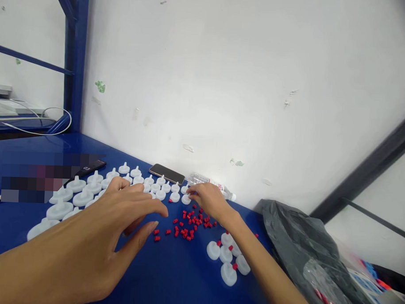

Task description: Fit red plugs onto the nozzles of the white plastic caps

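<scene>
My left hand (120, 229) hovers over the blue table, thumb and forefinger apart with nothing between them. Farther off, my right hand (206, 196) reaches to a white nozzle lid (186, 199) at the right end of the rows; its fingertips touch or pinch the lid's tip. Many white nozzle lids (82, 197) stand upright at the left, partly behind my left hand. Small red caps (185, 233) lie scattered between the hands. Beside my right forearm is a group of white lids (229, 274) with red caps on their tips.
A phone (167, 174) and a clear plastic bottle (227, 194) lie along the wall. Another dark phone (89, 167) is at the left. A dark grey plastic bag (286, 234) sits at the right edge of the blue table (145, 278). Blue metal posts (80, 63) rise behind.
</scene>
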A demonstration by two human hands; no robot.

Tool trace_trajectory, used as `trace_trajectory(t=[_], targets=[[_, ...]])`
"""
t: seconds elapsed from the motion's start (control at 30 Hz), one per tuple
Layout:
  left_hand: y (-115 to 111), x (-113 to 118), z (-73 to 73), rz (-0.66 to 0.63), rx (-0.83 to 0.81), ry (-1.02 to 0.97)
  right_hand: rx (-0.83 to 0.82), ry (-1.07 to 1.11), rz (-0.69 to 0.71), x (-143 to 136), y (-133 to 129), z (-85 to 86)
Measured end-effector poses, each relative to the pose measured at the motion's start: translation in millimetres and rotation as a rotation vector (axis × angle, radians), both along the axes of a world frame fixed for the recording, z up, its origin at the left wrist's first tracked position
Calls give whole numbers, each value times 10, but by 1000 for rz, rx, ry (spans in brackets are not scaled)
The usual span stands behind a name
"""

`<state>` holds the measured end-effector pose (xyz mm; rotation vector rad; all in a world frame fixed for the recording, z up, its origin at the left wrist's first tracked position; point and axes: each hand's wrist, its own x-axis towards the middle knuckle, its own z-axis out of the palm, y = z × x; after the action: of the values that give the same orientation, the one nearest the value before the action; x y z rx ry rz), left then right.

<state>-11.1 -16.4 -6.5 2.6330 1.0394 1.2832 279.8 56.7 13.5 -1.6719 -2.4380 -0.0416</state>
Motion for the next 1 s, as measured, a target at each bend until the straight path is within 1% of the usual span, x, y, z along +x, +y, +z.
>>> trace_trajectory(t=[0.07, 0.13, 0.2, 0.27, 0.3, 0.33, 0.37, 0.47, 0.53, 0.6, 0.67, 0.7, 0.77, 0.8, 0.83, 0.87, 0.9, 1.0], targets=[[-3, -15, -18, 18, -6, -48, 27, 50, -10, 7, -8, 64], [22, -40, 8, -18, 46, -6, 49, 121, 1, -6, -58, 186], [57, -54, 63, -42, 126, 58, 51, 203, 43, -52, -159, 346], [78, -34, 126, -17, 154, 94, 30, 281, 111, -134, -309, 515], [81, -10, 154, -2, 142, 94, 15, 323, 151, -186, -396, 593], [79, 20, 176, 1, 127, 81, -10, 381, 200, -242, -486, 662], [75, 53, 192, -7, 112, 57, -56, 483, 263, -299, -574, 720], [60, 130, 216, -68, 79, -35, -156, 686, 371, -452, -790, 837], [59, 148, 225, -93, 62, -80, -169, 714, 383, -508, -872, 883], [66, 147, 237, -78, 57, -114, -179, 680, 375, -505, -903, 921], [80, 138, 244, -48, 73, -124, -152, 548, 304, -434, -889, 955], [87, 133, 243, -27, 77, -116, -134, 418, 208, -377, -867, 967], [100, 126, 226, 10, 66, -84, -131, 96, -79, -232, -799, 971], [103, 123, 212, 26, 60, -73, -157, -49, -230, -153, -756, 961], [105, 119, 194, 43, 51, -64, -209, -159, -356, -78, -709, 944], [104, 115, 176, 56, 46, -60, -278, -224, -446, -11, -661, 920], [103, 110, 160, 59, 49, -53, -351, -251, -497, 43, -615, 893], [101, 89, 133, 46, 65, -18, -549, -273, -554, 108, -500, 804]])
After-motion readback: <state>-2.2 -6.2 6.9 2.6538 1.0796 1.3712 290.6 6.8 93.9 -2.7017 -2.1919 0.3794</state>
